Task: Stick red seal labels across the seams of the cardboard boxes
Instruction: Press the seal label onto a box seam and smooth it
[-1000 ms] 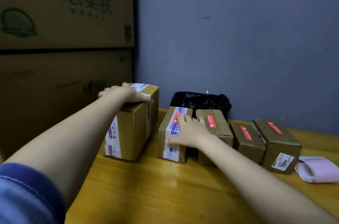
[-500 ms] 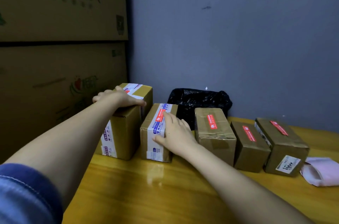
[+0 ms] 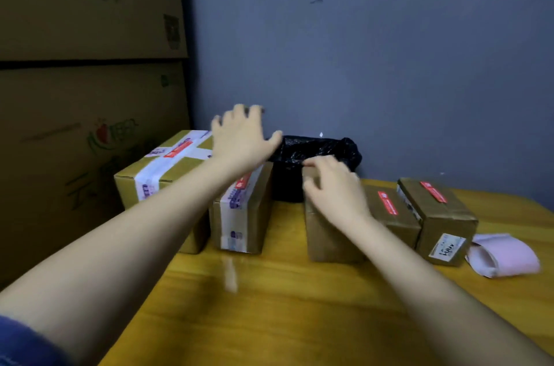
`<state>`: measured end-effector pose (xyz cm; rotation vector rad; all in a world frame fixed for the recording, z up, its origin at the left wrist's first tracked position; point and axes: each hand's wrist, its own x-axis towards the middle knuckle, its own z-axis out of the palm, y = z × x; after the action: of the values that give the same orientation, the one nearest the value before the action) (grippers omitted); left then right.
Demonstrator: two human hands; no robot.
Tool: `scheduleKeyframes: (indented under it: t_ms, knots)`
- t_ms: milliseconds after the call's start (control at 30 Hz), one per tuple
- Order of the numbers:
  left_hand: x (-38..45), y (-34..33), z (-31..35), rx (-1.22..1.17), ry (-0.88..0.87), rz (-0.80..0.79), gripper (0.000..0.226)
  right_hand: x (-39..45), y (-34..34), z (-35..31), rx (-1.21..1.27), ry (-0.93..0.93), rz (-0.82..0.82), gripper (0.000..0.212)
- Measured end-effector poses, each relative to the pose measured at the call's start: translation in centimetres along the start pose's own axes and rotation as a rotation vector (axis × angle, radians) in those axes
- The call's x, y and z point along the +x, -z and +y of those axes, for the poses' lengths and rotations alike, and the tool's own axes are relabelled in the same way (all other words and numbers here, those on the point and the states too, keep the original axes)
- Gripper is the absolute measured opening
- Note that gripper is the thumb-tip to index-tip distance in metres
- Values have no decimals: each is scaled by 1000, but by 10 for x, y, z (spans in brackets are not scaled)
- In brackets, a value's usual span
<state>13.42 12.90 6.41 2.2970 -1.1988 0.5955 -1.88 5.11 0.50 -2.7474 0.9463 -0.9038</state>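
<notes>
Several cardboard boxes stand in a row on the wooden table (image 3: pixel 269 305). The big left box (image 3: pixel 156 173) and the second box (image 3: pixel 245 215) each carry a red seal label over white tape. My left hand (image 3: pixel 239 140) hovers open in the air above these two, fingers spread. My right hand (image 3: pixel 335 188) rests on top of the third box (image 3: pixel 326 236), fingers curled at its far edge; its label is hidden. The two right boxes (image 3: pixel 389 215) (image 3: pixel 437 215) show red labels on their tops.
A black plastic bag (image 3: pixel 314 149) sits behind the boxes against the grey wall. A pink roll of label backing (image 3: pixel 503 254) lies at the right. Large stacked cartons (image 3: pixel 90 95) wall off the left side.
My left hand lifted off the big left box and moved right and up. My right hand left the second box and went to the third box.
</notes>
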Motion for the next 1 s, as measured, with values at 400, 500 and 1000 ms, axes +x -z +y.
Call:
scheduleKeyframes:
  t_ms: [400, 500, 1000]
  knots:
    - [-54, -68, 123, -11, 110, -623, 106, -43, 4, 100, -311, -208, -217, 44]
    - [-59, -73, 126, -94, 155, -630, 98, -50, -3, 101, -295, -218, -207, 50]
    - [-59, -57, 89, 10, 103, -598, 95, -52, -16, 73, -89, -214, -106, 71]
